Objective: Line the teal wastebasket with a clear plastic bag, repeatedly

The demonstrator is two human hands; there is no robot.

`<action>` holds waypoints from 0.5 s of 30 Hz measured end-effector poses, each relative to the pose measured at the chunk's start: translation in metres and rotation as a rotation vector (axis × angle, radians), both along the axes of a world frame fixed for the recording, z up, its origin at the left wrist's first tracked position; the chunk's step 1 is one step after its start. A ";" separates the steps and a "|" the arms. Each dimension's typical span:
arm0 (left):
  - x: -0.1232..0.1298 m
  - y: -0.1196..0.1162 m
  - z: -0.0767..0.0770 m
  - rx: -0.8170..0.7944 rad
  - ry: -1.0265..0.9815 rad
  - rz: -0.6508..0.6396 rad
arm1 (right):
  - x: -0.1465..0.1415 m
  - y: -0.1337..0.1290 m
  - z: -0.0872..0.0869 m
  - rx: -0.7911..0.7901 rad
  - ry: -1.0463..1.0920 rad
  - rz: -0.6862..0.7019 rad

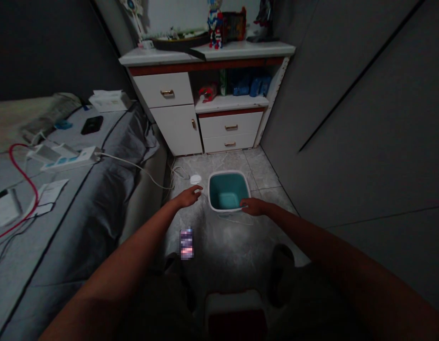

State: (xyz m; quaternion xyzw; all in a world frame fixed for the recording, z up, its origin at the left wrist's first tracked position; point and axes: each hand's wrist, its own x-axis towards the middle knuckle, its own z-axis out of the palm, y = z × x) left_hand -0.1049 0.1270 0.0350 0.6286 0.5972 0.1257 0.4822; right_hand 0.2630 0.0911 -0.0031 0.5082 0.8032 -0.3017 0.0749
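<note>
While a white-edged box point(235, 300) sits in shadow between the person's feet point(285, 255), two bare arms reach out over a marbled gray tile floor point(233, 244). A small rectangular object point(187, 244), pixelated beyond recognition, lies on the tiles short of the left hand point(190, 196). The right hand point(255, 206) is curled at the near right corner of a white-rimmed teal bin point(226, 182), its fingers apparently hooked over the rim; how firmly they press cannot be told. The left hand hovers apart from the bin, off its left side, fingers loosely spread and half bent, with nothing visible in its grasp. The bin stands upright on the floor, just ahead of the right hand. A sound hold, by the look of it, calls for fingers well over the lip and thumb against the opposite face of the wall; a pull at one corner alone could tip or twist the bin, and a matching hold on the left rim would keep it level. Just beyond the left hand lies a small white rounded object point(195, 179), near a loose white cord point(133, 164). Farther back, a white cabinet point(176, 130) carries a red-and-blue figure point(215, 23) on its top.
</note>
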 end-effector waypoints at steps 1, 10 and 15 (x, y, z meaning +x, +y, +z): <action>-0.001 0.000 -0.004 -0.025 -0.011 -0.005 | 0.000 -0.001 -0.002 -0.007 -0.003 0.005; 0.006 0.007 -0.018 -0.078 -0.078 0.042 | -0.012 0.002 -0.001 -0.033 -0.004 0.065; 0.005 0.010 -0.016 -0.094 -0.014 0.061 | -0.013 0.009 0.010 -0.054 -0.025 0.078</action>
